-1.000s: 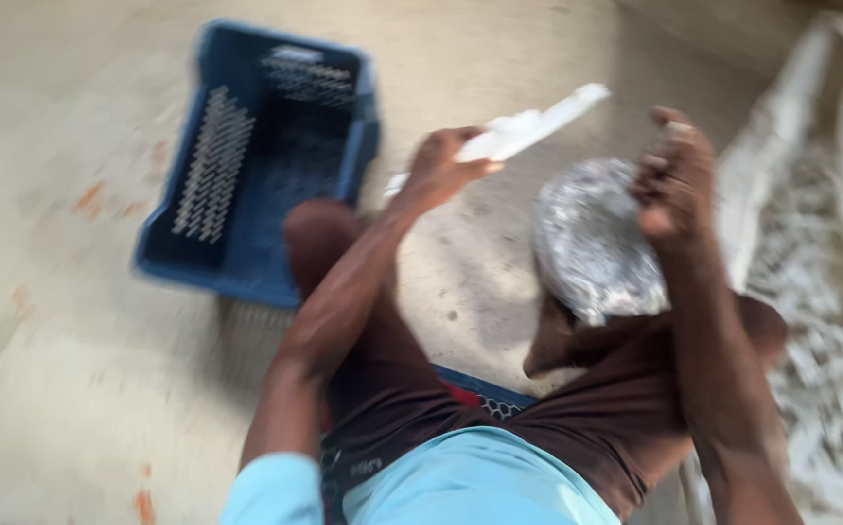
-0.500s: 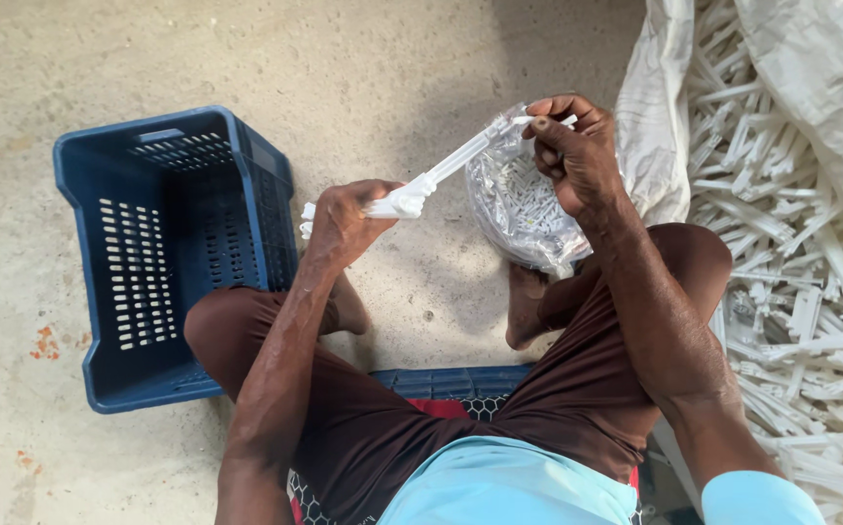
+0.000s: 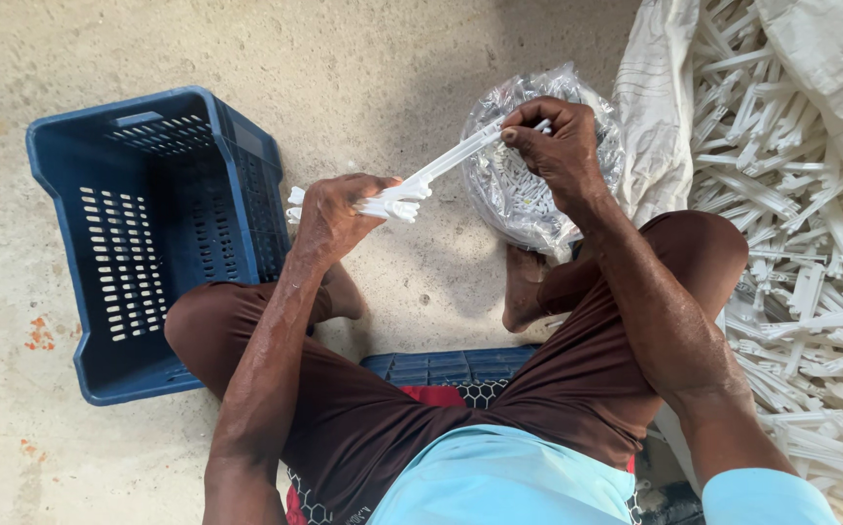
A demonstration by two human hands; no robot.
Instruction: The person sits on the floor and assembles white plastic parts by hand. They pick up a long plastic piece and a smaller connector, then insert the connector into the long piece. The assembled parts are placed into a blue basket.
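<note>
Between both hands, white plastic strip (image 3: 441, 167), L hand (image 3: 332, 216) & R hand (image 3: 560, 146) grips closed on ends

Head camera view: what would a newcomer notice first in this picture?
Probably the long white plastic strip at the centre, held by the left hand at one end and the right hand at the other. Next, the blue crate on the floor at left, and the pile of white plastic pieces at right.

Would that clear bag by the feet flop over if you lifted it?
Probably. The bag looks thin and crinkly, so it should sag. It seems stuffed with small white pieces, so likely light but shifting. The right hand and left hand hold a stiff-looking strip.
</note>
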